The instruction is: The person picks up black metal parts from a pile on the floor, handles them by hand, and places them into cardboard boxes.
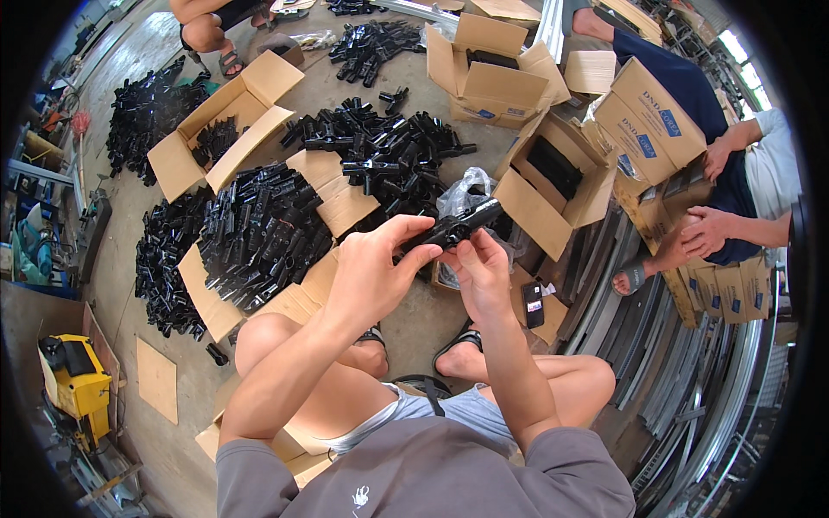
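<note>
A glossy black tubular fitting (471,221) with a round collar on its side is held up in front of me, tilted up to the right. My left hand (376,259) pinches its left end between thumb and fingers. My right hand (482,272) grips it from below, near the collar. Just beyond my hands, a clear plastic bag (462,192) lies crumpled. To the left, an open carton is heaped with similar black fittings (263,233), and a loose pile of fittings (168,281) rests on the floor beside it. Farther ahead spreads another pile of fittings (389,147).
Open cartons stand at the far left (177,164), far centre (492,91) and right (528,216). A phone (533,304) lies on cardboard by my right foot. Long metal profiles (656,363) cover the right side. Another person sits at right beside cartons; another crouches at far left. A yellow machine (82,388) stands at left.
</note>
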A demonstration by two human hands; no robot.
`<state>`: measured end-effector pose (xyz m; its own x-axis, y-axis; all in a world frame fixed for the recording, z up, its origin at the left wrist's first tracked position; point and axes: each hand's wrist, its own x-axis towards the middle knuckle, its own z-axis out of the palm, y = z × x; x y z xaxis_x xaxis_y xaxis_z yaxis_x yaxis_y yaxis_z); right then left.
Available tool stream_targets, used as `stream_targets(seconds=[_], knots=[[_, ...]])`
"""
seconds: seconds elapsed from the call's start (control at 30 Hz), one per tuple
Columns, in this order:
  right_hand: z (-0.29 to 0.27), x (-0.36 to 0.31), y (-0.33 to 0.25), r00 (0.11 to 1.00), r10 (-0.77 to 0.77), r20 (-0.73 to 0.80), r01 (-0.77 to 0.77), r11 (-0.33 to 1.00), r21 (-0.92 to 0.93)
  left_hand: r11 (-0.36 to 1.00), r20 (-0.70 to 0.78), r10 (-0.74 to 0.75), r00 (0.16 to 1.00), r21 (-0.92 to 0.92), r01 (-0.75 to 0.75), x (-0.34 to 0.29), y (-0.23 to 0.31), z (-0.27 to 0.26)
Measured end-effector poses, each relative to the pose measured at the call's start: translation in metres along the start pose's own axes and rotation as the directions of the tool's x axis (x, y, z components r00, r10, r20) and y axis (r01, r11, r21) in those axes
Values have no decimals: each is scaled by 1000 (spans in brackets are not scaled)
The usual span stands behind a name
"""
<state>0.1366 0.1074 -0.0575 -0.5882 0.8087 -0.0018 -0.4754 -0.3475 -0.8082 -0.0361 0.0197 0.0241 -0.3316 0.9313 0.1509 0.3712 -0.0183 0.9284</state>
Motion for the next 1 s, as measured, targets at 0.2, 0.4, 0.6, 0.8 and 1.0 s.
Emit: stream_targets(seconds=[0.2,0.4,0.6,0.8,1.0], knots=[[3,-2,2,1000,4,-8,-4,1000,20,996,17,-34,999,84,32,-1,8,-7],[5,-3,10,999,38,-17,-37,998,44,985,-22,66,998,162,-62,0,6,-8],[5,-7,15,997,72,-27,-70,996,60,969,11,70,997,236,-71,0,1,-10],[6,-8,15,998,62,-21,-59,992,110,969,10,97,995,226,-96,-3,1,-10],[9,-5,10,997,44,-69,-42,999,32,997,28,-14,1000,77,12,-7,4,-6]])
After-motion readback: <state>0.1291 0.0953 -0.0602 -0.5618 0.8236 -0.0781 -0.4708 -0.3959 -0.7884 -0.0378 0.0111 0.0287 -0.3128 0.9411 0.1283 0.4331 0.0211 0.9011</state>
